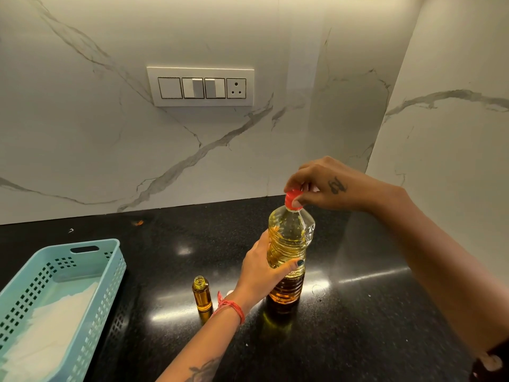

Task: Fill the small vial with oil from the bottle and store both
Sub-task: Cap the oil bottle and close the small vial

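Oil bottle (287, 255) held upright on black counter (371, 312), gripped round mid-body by left hand (264, 267), fingers wrapped. Red cap (292, 199) on bottle neck pinched from above by right hand (325, 186), fingertips curled round it. Small vial (202, 293) stood uncapped just left of left wrist, apart from bottle, filled with amber oil. Teal perforated basket (91, 260) placed well left of hands, white cloth (49, 332) laid inside. Marble-patterned wall (110, 147) seen behind, switch panel (200, 86) mounted on it.

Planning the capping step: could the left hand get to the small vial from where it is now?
Probably yes: the left hand grips the bottle, and the open vial stands unobstructed beside its wrist; it must release first.
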`<state>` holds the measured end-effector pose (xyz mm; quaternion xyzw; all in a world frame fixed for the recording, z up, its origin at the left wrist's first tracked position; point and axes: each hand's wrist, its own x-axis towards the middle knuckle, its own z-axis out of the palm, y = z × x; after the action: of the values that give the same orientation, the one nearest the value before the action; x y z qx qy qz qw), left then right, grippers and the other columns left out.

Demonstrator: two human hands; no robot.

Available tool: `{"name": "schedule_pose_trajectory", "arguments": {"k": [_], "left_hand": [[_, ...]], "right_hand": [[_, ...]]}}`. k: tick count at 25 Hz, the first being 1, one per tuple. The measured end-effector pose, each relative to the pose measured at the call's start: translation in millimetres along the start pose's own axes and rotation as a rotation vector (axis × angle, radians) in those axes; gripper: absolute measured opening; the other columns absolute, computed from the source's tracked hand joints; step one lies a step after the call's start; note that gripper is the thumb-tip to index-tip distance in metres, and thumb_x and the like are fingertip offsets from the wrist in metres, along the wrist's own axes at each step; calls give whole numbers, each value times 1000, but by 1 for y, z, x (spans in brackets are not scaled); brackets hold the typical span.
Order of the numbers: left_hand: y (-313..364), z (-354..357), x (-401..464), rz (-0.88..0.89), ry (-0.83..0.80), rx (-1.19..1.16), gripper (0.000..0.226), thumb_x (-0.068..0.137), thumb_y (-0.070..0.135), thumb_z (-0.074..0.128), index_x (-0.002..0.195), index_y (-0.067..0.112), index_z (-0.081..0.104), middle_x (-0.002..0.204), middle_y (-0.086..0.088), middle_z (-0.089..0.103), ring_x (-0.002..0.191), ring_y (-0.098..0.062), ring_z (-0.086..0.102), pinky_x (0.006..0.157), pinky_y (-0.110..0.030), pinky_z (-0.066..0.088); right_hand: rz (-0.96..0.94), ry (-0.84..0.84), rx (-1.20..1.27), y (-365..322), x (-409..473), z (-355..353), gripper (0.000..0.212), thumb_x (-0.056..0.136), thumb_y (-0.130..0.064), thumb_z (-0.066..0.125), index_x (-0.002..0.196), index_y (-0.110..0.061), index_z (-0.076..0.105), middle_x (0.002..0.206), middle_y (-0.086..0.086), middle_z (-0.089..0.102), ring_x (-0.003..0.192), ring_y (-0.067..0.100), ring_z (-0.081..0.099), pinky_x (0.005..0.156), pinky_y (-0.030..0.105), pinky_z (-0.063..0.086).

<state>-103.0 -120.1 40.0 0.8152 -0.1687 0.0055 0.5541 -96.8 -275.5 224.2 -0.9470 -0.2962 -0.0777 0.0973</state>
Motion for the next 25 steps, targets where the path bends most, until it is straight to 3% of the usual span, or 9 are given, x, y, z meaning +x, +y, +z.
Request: {"name": "schedule_pose_trajectory", "arguments": {"k": [4,9,16,25], "left_hand": [[1,0,-1,10,4,11,57,70,45,74,108,60,34,114,18,55,109,-5,54,91,-23,43],[0,2,-2,21,17,15,59,72,44,73,118,46,37,120,11,58,110,-6,55,92,-25,44],[0,4,-3,15,32,19,58,73,40,73,118,46,38,119,11,59,108,-6,56,92,-24,45],[2,3,-6,12,38,14,52,74,38,73,107,56,38,111,17,57,102,-2,56,91,-26,47]], "right_hand": [[31,20,-94,-1,-3,15,35,90,-36,53,116,-13,56,103,4,57,82,12,49,67,17,38],[68,84,-149,-11,-9,26,34,94,-32,46,119,-10,52,105,6,54,82,13,49,70,19,41],[188,182,-142,-29,-13,34,34,94,-34,46,112,-6,55,102,9,56,84,17,53,76,28,51],[268,230,-154,-39,-11,35,37,94,-36,48,113,-5,56,105,11,58,89,18,56,80,27,51]]}}
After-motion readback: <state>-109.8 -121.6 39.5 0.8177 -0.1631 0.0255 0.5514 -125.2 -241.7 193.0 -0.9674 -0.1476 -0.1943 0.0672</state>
